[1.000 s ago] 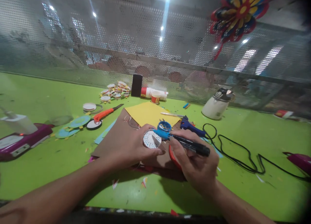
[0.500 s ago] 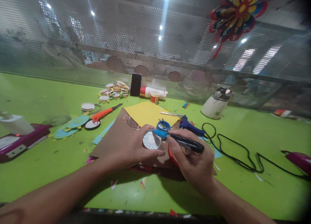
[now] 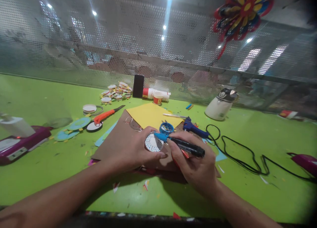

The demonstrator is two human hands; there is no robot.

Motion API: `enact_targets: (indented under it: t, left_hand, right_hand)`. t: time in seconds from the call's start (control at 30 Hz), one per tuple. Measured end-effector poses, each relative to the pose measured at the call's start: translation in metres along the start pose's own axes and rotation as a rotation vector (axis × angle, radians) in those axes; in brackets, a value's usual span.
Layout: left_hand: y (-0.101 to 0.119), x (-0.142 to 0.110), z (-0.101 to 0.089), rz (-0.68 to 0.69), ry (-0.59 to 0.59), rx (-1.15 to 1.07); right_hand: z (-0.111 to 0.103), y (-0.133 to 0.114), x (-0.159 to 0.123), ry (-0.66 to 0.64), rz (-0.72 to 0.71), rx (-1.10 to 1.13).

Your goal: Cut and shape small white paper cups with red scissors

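Between the thumb and fingers of my left hand (image 3: 135,145) is a small white disc (image 3: 154,143), drawn with dark lines and dotted in blue. My right hand (image 3: 195,162) grips a blue-and-black marker (image 3: 184,145), its tip over the disc's upper edge; whether it touches I cannot tell. Something red-orange, partly hidden, shows under my right hand. Just beyond the marker sits a round blue container (image 3: 166,127) with small scraps in it. Brown sheets (image 3: 114,142) lie beneath both hands, with a yellow sheet (image 3: 146,114) on their far part.
A blue glue gun (image 3: 194,129) lies right of the sheets, near a looping black cable (image 3: 242,158). Orange scissors (image 3: 105,115) and light-blue rings (image 3: 78,123) are at left. Farther back stand a phone (image 3: 138,86), a paper cup (image 3: 158,98) and a white kettle (image 3: 220,106).
My right hand and the marker have shifted slightly left, bringing the tip farther over the disc. My left hand holds the disc almost where it was.
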State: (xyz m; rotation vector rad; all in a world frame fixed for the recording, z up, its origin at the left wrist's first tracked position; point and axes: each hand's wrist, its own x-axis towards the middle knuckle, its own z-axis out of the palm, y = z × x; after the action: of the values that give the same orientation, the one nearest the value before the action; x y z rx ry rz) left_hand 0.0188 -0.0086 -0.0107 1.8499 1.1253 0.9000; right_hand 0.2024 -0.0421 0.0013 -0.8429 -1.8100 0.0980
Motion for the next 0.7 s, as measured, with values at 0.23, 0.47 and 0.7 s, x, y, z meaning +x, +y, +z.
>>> enact_targets:
  t: [0.23, 0.47, 0.7]
  left_hand:
    - [-0.008, 0.0016, -0.0006, 0.022, 0.005, -0.027]
    - [-0.0096, 0.0015, 0.0, 0.023, 0.026, 0.023]
    - [-0.0105, 0.0023, -0.0001, 0.045, 0.014, 0.016]
  right_hand:
    - [0.0016, 0.0002, -0.0011, 0.143, 0.032, 0.176]
    - [0.0017, 0.0025, 0.0003, 0.102, 0.057, 0.156]
    - [0.0009, 0.0021, -0.0006, 0.057, 0.054, 0.13]
